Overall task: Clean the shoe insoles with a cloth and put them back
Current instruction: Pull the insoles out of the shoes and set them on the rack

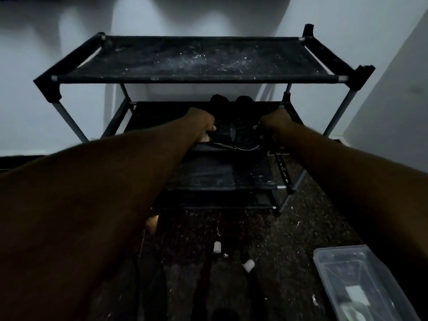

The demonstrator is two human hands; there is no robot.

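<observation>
My left hand point(202, 124) and right hand point(275, 125), fingers clenched, each grasp one side of the soft black lace-up shoes point(234, 135) at the front edge of the black fabric second shelf point(157, 117); they look light and floppy, best lifted by the collars.

- One shoe rack point(185, 79) in front of me
- Four dark fabric shelves point(196, 59) on the rack that I can count, stacked from its top down to the floor
- Two dark shoes point(243, 135), side by side on the rack's second shelf from the top
- Two hands of mine, left hand point(201, 125) and right hand point(274, 126), each holding one shoe on the rack
- Two small white caps point(217, 247) on the floor in front of the rack
- One clear plastic container point(342, 258) on the floor, to the front right of the rack
</observation>
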